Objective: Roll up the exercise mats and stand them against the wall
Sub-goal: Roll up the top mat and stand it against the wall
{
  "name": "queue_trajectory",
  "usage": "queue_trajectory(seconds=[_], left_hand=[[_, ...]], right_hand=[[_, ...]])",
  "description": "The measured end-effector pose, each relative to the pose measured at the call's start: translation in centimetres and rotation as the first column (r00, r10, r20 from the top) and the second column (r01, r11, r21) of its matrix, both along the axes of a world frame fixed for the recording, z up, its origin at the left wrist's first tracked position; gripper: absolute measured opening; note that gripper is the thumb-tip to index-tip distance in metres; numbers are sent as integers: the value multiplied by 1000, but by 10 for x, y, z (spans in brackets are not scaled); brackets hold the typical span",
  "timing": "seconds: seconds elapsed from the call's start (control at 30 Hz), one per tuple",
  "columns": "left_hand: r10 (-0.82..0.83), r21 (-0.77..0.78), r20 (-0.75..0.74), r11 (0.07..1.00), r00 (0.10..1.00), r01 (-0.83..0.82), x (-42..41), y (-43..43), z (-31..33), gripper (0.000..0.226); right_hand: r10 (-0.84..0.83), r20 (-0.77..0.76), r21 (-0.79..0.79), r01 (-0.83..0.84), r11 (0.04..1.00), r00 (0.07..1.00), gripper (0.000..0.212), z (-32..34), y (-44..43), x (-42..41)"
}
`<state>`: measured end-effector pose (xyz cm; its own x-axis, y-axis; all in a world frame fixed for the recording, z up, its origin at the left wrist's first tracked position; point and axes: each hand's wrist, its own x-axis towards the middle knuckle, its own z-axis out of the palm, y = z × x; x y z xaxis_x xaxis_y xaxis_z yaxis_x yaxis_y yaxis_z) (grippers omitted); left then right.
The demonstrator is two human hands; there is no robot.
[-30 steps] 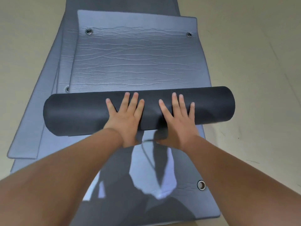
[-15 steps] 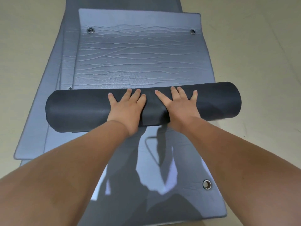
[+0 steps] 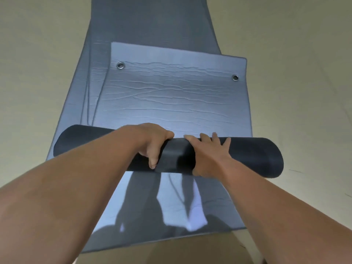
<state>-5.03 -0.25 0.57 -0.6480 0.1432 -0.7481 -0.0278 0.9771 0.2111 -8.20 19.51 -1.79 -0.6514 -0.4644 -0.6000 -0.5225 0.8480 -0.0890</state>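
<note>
A grey exercise mat (image 3: 171, 103) lies flat on the floor, its near part wound into a dark roll (image 3: 247, 155) that runs across the view. My left hand (image 3: 152, 141) grips the roll near its middle, fingers curled over the far side and thumb pointing down the near face. My right hand (image 3: 207, 153) rests on top of the roll just to the right, fingers straight and spread. The unrolled far end carries two metal eyelets, one on the left (image 3: 120, 65) and one on the right (image 3: 235, 77).
Under the top mat lie more grey mats (image 3: 148, 25), stacked askew; their edges stick out on the left (image 3: 76, 103) and run on past the far end. Another flat stretch of mat (image 3: 133, 216) lies between the roll and me. Beige floor (image 3: 304, 54) surrounds the stack.
The roll has advanced toward the eyelet end, leaving less flat mat ahead. My left hand went from lying flat to curling over the roll. My right hand stays flat.
</note>
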Motion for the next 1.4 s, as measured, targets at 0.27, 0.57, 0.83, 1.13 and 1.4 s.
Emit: queue_trajectory(seconds=[0.27,0.57,0.83,1.13,1.4], left_hand=[[196,106,42,974,980,-199,1,-6,-4,81],[89,-156,-463,971,882,-180,41,-6,-10,91],[76,-136,-698,962,712,-236,74,19,-62,99],[156,-193,-517,937,842,-292,6,-5,-66,159],[62,-253,-556,937,829,-240,-63,-33,-58,158]], right_hand=[[-120,-343,-214,47,976,932,103,-40,46,68],[-164,-268,-154,126,980,949,125,-33,21,24],[-147,-281,-112,120,986,948,131,-23,-11,-38],[-180,-464,-322,24,946,868,95,-38,-16,-27],[11,-317,6,-9,1000,948,167,-52,-24,-83]])
